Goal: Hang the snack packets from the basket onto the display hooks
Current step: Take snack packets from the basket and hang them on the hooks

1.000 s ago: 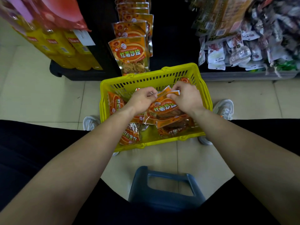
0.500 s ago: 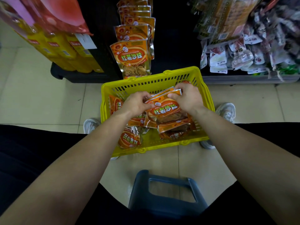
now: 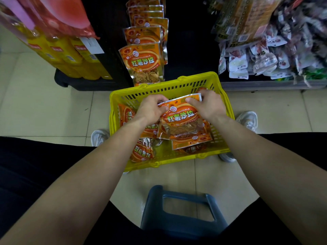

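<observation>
L hand (image 3: pixel 152 110) & R hand (image 3: pixel 207 105) each pinch a top corner of one orange snack packet (image 3: pixel 180 119). Both grips are closed on it, thumbs in front, just over the yellow basket (image 3: pixel 177 157). Spare packets (image 3: pixel 141 152) lie in the basket below the grips. Beyond the grips, hung packets (image 3: pixel 141 59) of the same brand sit in a row on the rack.

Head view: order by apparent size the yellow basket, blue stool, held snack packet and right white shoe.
1. yellow basket
2. blue stool, though its nearness to the camera enlarges it
3. held snack packet
4. right white shoe, only partly visible
</observation>
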A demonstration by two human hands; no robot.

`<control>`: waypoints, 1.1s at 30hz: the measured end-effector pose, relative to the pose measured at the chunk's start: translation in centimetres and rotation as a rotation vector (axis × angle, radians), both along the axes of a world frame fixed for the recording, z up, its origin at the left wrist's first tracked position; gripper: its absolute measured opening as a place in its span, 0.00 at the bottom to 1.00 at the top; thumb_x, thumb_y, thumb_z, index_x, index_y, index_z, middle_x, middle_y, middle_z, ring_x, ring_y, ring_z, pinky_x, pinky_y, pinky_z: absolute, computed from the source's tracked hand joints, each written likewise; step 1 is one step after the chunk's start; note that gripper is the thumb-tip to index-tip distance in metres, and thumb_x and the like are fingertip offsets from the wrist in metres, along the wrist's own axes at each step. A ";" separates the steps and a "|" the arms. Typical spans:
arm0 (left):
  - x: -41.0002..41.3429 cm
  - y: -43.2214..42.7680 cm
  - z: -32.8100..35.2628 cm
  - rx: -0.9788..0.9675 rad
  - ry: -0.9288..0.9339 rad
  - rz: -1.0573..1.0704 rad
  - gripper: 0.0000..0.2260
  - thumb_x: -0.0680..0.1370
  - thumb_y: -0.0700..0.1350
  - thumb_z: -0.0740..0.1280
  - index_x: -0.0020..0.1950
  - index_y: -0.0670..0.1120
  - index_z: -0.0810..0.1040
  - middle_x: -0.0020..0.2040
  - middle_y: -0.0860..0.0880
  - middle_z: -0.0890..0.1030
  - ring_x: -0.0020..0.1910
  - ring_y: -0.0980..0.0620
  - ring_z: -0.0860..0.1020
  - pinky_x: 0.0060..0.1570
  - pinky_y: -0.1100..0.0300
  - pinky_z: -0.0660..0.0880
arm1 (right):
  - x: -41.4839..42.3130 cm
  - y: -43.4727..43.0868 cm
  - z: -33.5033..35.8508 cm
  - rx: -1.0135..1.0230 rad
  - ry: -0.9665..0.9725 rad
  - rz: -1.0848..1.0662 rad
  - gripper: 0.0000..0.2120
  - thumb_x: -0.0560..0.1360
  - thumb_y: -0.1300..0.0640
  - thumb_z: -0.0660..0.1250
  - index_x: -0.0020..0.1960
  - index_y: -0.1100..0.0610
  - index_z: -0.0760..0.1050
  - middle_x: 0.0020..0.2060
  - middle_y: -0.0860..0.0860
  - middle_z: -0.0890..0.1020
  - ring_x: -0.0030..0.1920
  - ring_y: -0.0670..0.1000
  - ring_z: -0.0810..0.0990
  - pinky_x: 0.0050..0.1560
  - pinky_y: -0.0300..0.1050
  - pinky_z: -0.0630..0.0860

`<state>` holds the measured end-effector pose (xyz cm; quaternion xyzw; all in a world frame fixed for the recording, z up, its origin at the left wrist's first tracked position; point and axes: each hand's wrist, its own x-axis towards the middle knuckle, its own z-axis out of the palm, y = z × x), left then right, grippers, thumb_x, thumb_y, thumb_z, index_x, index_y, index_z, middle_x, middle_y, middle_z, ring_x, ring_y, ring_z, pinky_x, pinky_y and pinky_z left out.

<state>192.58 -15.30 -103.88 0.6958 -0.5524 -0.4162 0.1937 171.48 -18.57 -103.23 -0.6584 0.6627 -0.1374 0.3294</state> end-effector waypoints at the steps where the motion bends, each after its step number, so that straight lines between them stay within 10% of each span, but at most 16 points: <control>1: -0.1 0.0 0.0 -0.001 -0.003 0.001 0.03 0.78 0.45 0.71 0.51 0.51 0.81 0.52 0.50 0.84 0.48 0.52 0.83 0.46 0.56 0.81 | -0.1 0.0 0.0 -0.003 -0.001 -0.002 0.18 0.74 0.36 0.68 0.37 0.49 0.71 0.38 0.49 0.81 0.38 0.51 0.80 0.34 0.41 0.71; 11: 0.9 -1.1 1.9 -0.090 -0.148 -0.061 0.09 0.76 0.47 0.73 0.41 0.60 0.79 0.43 0.59 0.81 0.43 0.59 0.79 0.44 0.61 0.75 | -0.3 -1.3 1.9 -0.100 0.186 0.299 0.18 0.72 0.35 0.67 0.55 0.45 0.80 0.48 0.48 0.84 0.52 0.54 0.81 0.51 0.49 0.76; 16: 1.0 -1.7 4.5 -0.165 -0.186 -0.139 0.13 0.76 0.46 0.73 0.37 0.62 0.77 0.40 0.60 0.81 0.42 0.60 0.79 0.42 0.59 0.75 | 2.2 -2.1 5.1 -0.162 0.331 0.603 0.08 0.76 0.42 0.65 0.47 0.45 0.76 0.39 0.46 0.79 0.49 0.55 0.79 0.46 0.49 0.72; 33: 3.6 -6.1 10.7 -0.329 0.020 0.090 0.08 0.77 0.49 0.73 0.56 0.52 0.82 0.49 0.57 0.82 0.48 0.57 0.81 0.49 0.59 0.78 | 0.0 -11.5 16.9 -0.446 0.358 0.401 0.09 0.78 0.45 0.64 0.57 0.44 0.78 0.52 0.53 0.83 0.56 0.60 0.80 0.46 0.52 0.74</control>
